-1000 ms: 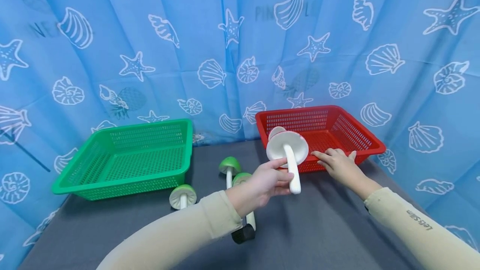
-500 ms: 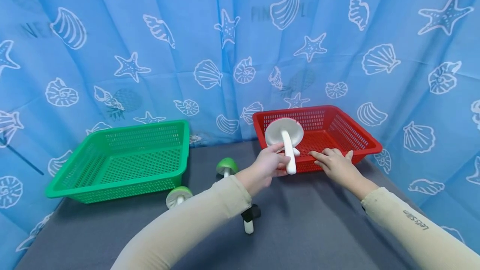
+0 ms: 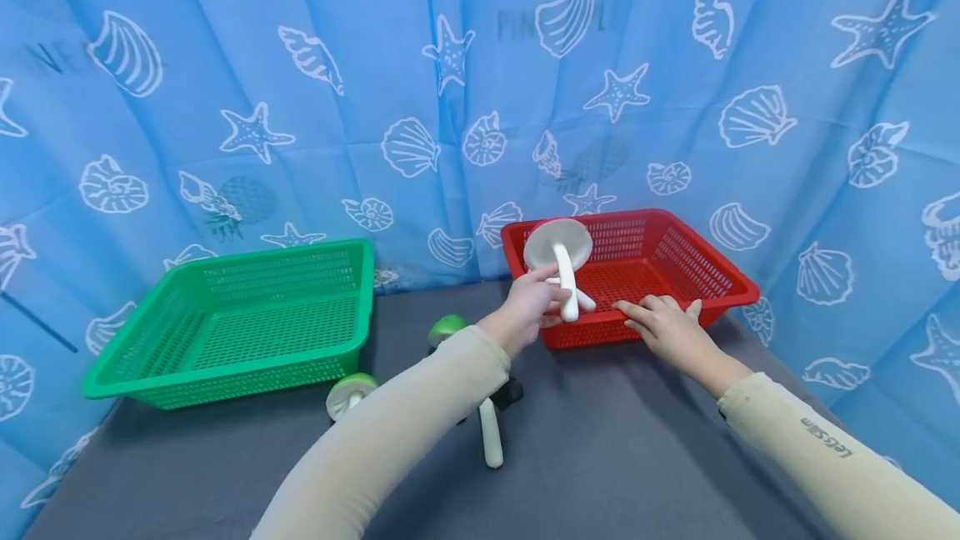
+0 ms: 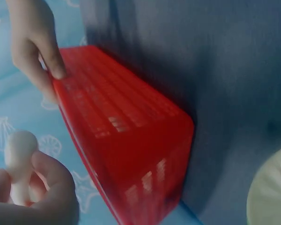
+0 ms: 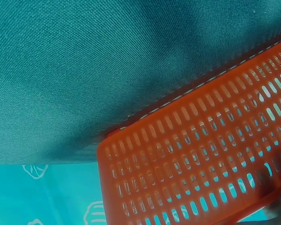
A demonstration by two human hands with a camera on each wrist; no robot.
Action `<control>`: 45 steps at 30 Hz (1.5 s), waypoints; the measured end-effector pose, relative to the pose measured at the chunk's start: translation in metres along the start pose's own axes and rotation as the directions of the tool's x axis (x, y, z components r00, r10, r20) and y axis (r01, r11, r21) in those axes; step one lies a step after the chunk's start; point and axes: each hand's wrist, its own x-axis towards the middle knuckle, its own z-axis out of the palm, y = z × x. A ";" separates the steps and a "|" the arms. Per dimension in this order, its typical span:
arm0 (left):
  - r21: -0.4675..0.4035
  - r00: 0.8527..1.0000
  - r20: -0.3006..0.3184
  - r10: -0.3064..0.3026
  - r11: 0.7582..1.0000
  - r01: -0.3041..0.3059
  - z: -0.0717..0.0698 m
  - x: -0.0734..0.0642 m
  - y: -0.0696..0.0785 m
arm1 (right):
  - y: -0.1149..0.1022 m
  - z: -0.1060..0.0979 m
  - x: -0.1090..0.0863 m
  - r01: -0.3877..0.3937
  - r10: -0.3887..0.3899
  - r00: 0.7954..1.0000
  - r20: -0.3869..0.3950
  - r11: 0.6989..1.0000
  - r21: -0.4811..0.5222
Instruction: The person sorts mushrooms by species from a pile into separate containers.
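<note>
My left hand (image 3: 534,307) pinches a toy mushroom (image 3: 558,245) by its white stem (image 4: 19,159), held over the near left corner of the red basket (image 3: 723,300). The mushroom's pale underside faces me, and a pink-red edge shows at its top. Behind it, a second white stem (image 3: 585,300) lies within the basket; the rest of that one is hidden. At the basket's front side my right hand (image 3: 666,330) grips the rim. Its thumb lies against the outer wall and its fingers reach over the edge, as the left wrist view shows.
A green basket (image 3: 247,382) stands at the left. Between the baskets lie green-capped mushrooms: one cap (image 3: 350,394) near the green basket, another cap (image 3: 446,327) farther back, and a white stem (image 3: 491,436) partly covered by my left arm. A blue curtain (image 3: 465,107) hangs behind.
My left hand has moved forward and slightly left, carrying the mushroom from in front of the red basket to over its near left corner. My right hand stays on the rim.
</note>
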 end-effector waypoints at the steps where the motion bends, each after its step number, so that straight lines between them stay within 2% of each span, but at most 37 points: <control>1: 0.005 1.000 0.005 0.003 1.000 -0.003 0.000 0.003 0.000 | 0.000 0.000 0.000 -0.002 0.002 1.000 0.001 1.000 0.003; 8: 0.055 0.999 0.026 0.025 0.998 -0.027 -0.002 0.019 -0.002 | -0.001 -0.001 0.000 -0.007 0.007 1.000 0.003 1.000 0.007; 15: 0.043 1.000 -0.030 -0.001 0.999 0.002 0.005 0.032 -0.002 | 0.000 0.002 0.001 -0.003 0.003 1.000 -0.005 1.000 -0.009; 21: 0.087 0.998 -0.009 0.056 0.995 -0.055 0.007 0.041 -0.005 | 0.000 0.000 0.000 0.000 0.000 1.000 -0.013 1.000 -0.003; 26: 0.063 0.995 -0.044 0.092 0.994 -0.089 0.007 0.045 -0.008 | -0.001 0.000 0.000 -0.014 0.014 1.000 0.002 1.000 0.011; 30: 0.011 0.992 -0.057 0.115 0.993 -0.114 0.002 0.041 -0.009 | -0.001 0.000 0.000 -0.027 0.027 1.000 0.002 1.000 0.004; 33: 0.004 0.992 -0.045 0.121 0.993 -0.121 -0.007 0.031 -0.009 | -0.002 0.002 0.000 -0.019 0.019 1.000 -0.006 1.000 -0.009; 37: 0.024 0.993 -0.041 0.107 0.994 -0.106 -0.022 0.018 -0.010 | -0.003 0.004 0.000 0.002 -0.002 1.000 -0.013 1.000 -0.009; 40: 0.007 0.994 -0.043 0.100 0.995 -0.100 -0.035 0.008 -0.011 | -0.002 0.005 0.001 0.012 -0.012 1.000 -0.019 1.000 -0.005; 45: -0.005 0.994 -0.011 0.113 0.994 -0.113 -0.057 -0.013 -0.011 | -0.001 0.003 0.001 0.014 -0.015 1.000 -0.024 1.000 -0.014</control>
